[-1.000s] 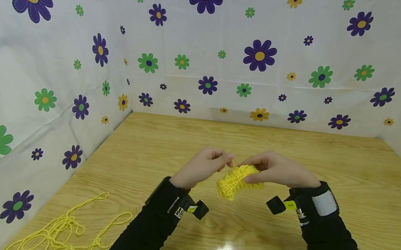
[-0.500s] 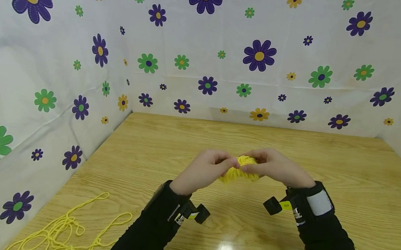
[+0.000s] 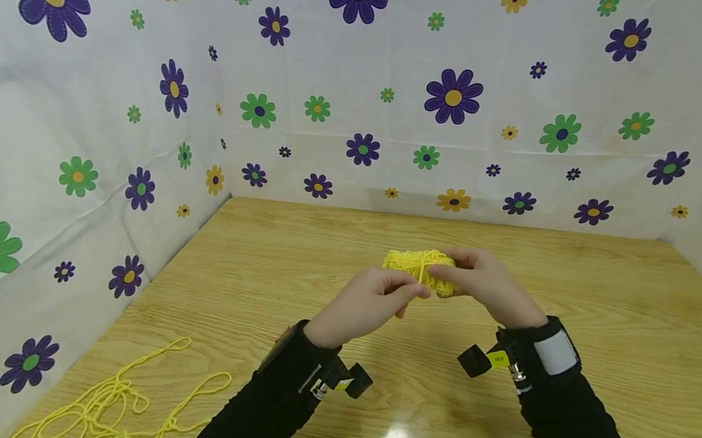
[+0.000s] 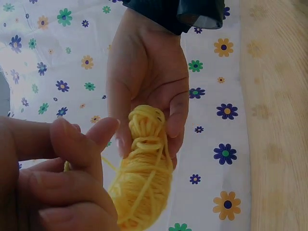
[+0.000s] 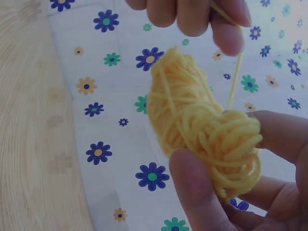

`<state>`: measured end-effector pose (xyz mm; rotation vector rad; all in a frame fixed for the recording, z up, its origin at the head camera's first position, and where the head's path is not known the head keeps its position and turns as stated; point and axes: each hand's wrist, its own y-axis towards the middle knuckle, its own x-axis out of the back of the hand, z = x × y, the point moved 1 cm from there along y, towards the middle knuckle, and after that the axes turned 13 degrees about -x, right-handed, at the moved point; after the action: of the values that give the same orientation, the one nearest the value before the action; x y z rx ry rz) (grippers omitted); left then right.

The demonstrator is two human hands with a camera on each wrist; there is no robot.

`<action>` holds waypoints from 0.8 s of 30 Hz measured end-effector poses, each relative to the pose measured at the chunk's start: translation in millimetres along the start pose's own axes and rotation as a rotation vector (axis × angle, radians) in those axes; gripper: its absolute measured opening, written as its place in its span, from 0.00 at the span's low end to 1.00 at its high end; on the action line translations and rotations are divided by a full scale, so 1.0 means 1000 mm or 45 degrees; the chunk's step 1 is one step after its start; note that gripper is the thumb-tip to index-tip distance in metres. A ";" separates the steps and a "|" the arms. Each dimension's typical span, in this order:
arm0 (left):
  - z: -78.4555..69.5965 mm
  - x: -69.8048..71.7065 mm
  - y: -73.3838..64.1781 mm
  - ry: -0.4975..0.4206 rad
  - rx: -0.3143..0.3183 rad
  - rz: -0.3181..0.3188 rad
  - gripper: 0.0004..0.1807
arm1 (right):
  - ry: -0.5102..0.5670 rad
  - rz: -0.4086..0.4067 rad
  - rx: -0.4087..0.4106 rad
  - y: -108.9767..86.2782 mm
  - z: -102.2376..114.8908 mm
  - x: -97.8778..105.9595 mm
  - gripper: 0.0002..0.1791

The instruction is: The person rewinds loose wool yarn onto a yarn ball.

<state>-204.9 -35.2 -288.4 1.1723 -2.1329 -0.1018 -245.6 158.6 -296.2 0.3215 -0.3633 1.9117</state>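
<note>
A bundle of yellow yarn (image 3: 409,260) is held up over the table by my right hand (image 3: 492,283), thumb on the near side and fingers behind. In the right wrist view, strands wrap lengthwise and across the yarn bundle (image 5: 183,106). My left hand (image 3: 368,302) pinches a single yarn strand (image 5: 234,79) between thumb and forefinger; the strand runs taut from those fingertips to the bundle. In the left wrist view, the bundle's near end overlaps behind the curled fingers of the left hand (image 4: 72,168).
A loose tangle of yellow yarn (image 3: 111,400) lies on the wooden table (image 3: 298,242) at the front left, partly running under the left sleeve (image 3: 263,401). A flower-printed white cloth (image 3: 340,70) hangs behind the table and along its sides.
The bundle has risen and swung to lie more level, farther from me. My left hand has passed from beyond the bundle over to its near side with the strand.
</note>
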 end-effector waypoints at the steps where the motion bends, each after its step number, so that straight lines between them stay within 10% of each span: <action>1: 0.000 0.000 0.000 -0.004 0.001 0.001 0.14 | 0.021 -0.014 -0.005 0.000 0.001 0.001 0.23; 24: 0.021 -0.002 0.005 -0.107 0.051 0.090 0.15 | 0.529 0.103 0.023 -0.010 0.011 0.008 0.17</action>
<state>-220.9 -35.3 -303.9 1.1323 -2.2573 -0.0783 -239.1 164.7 -281.9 -0.0835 -0.0818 2.0033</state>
